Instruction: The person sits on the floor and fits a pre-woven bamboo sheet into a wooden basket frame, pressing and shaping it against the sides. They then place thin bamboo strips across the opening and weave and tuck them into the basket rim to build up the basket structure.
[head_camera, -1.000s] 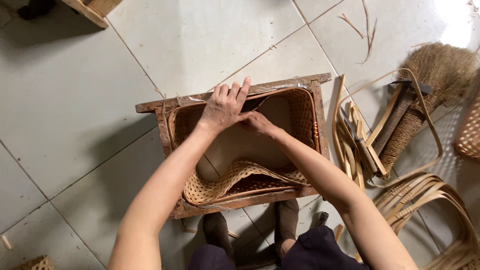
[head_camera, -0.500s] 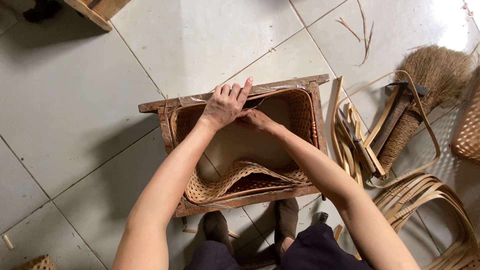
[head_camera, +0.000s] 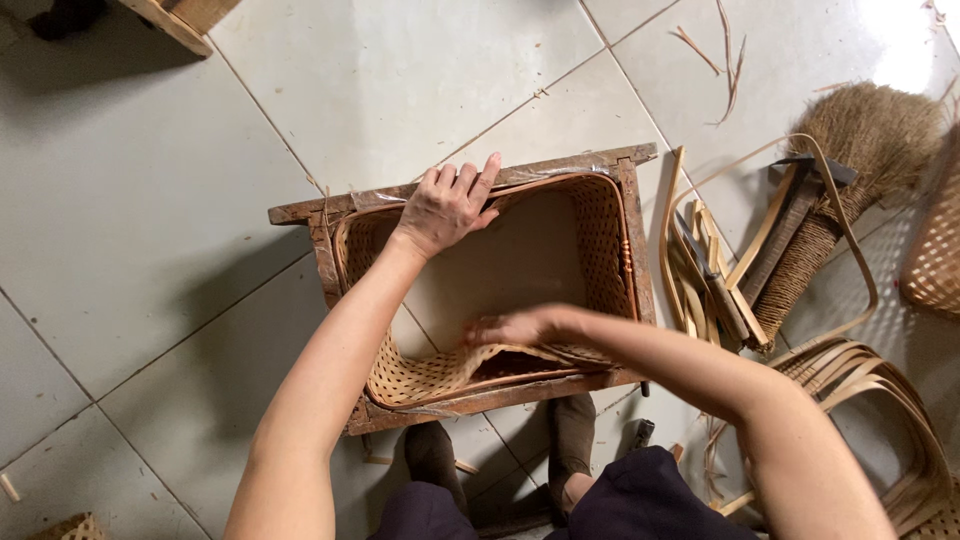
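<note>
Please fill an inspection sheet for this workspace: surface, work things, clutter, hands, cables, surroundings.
Surface: pale tiled floor, with scattered slivers.
Work things: wooden frame lying on the floor, holding a woven basket with an open bottom.
Clutter: bamboo strips, brush and wooden pieces to the right.
Hands: left hand rests on the frame's far edge; right hand, blurred, is inside the basket near its near wall.
Cables: nothing seen.
Surroundings: another woven basket at the right edge.

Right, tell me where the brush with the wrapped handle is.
In the head view the brush lies on the tiled floor at the upper right, to the right of the wooden frame, its handle among the loose cane strips.
</note>
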